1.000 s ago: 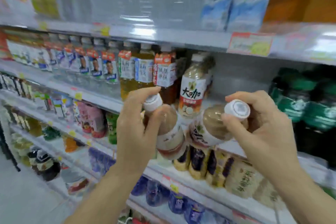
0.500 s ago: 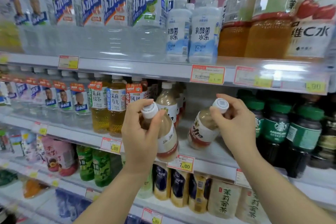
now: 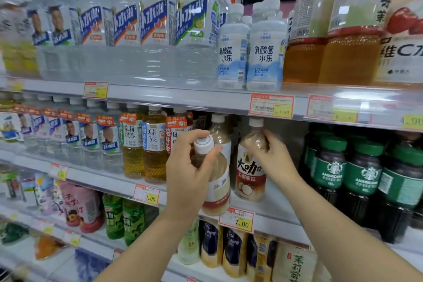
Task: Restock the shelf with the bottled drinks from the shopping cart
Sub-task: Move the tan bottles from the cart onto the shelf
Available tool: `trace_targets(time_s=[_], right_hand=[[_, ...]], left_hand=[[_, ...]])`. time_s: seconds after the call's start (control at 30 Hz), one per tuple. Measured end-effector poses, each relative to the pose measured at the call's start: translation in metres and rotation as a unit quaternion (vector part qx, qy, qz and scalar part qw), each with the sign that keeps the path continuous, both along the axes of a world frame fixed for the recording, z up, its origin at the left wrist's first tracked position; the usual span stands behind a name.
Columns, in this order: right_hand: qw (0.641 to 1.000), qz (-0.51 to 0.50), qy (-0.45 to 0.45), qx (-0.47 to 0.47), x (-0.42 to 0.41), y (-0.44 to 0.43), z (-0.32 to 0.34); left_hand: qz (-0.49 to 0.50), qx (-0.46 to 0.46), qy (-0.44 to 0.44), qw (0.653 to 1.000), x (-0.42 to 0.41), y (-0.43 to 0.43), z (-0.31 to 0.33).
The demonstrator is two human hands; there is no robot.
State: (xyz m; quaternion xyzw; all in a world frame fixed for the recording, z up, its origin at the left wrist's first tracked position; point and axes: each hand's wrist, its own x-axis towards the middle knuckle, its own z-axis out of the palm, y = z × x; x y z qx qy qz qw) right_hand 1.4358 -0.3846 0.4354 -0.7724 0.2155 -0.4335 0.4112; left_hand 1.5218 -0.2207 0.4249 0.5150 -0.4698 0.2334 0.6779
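I took the 7.00 price tag (image 3: 237, 222) as my marker. The shelf (image 3: 279, 201) it was clipped to ran off to either side of it, and the upper board (image 3: 183, 101) hung low above. Up and to the right of the tag stood the dark green-capped coffee bottles (image 3: 329, 176). Up and to the left stood the amber tea bottles (image 3: 154, 144). Between those rows, above the tag, lay the gap being filled, with one milk-coffee bottle (image 3: 219, 135) at its back.

The right-hand bottle (image 3: 250, 174) stood upright just above and right of the tag, its base down at the shelf. I could not tell whether it rested there. The right hand (image 3: 277, 158) had its fingers curled round the bottle's shoulder. The left-hand bottle (image 3: 217, 181) hung straight above the tag, leaning a little, out in front of the shelf lip and not yet in. The left hand (image 3: 185, 174) wrapped its upper body, thumb and forefinger up by the white cap (image 3: 203, 144).

I judged three risks. Letting go on the right before the base sat flat could tip that bottle into the green-capped row. Lifting the left one too high could knock its cap on the upper board. Its base could also catch the lip and scrape the tag loose.
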Motion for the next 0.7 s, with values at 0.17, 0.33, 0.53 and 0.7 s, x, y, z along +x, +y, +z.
trace_targets(time_s=[0.17, 0.33, 0.53, 0.7], right_hand=[[0.989, -0.094, 0.113, -0.007, -0.002, -0.017, -0.034], [0.977, -0.167, 0.133, -0.026, 0.019, -0.051, -0.032], [0.963, -0.170, 0.211, 0.011, 0.052, -0.091, -0.045], [0.976, -0.134, 0.166, 0.054, 0.079, -0.127, -0.048]], left_hand=[[-0.022, 0.012, 0.007, 1.000, 0.000, 0.000, 0.005], [-0.033, 0.017, 0.004, 0.999, 0.001, -0.005, 0.008], [-0.026, 0.014, 0.024, 0.999, 0.007, -0.008, 0.012], [-0.026, 0.014, 0.033, 0.999, 0.013, -0.007, 0.013]])
